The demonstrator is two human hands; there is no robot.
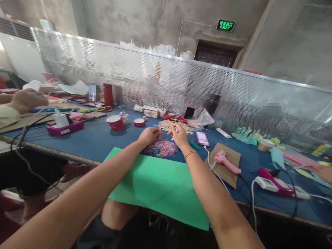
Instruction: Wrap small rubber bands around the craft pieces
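My left hand [150, 135] is closed, pinching a short flat wooden stick [160, 132] upright in its fingertips. To its right, my right hand [179, 135] is curled round a slim, pale pink pen-like thing [177, 129], whose kind is too small to tell. Just below both hands lies a tangled heap of thin coloured bands [164, 148] in pink, blue and white. Behind the hands is a loose pile of flat wooden sticks [185, 128]. A green sheet [153, 183] hangs over the table's front edge, beneath my forearms.
On the right, a pink glue gun [227, 162] rests on cardboard [225, 152], near a phone [203, 138] and a purple power strip [278, 183]. Rolls of red-edged tape [116, 122] stand left. A perforated metal screen [166, 72] runs behind. A co-worker's hand [29, 100] is far left.
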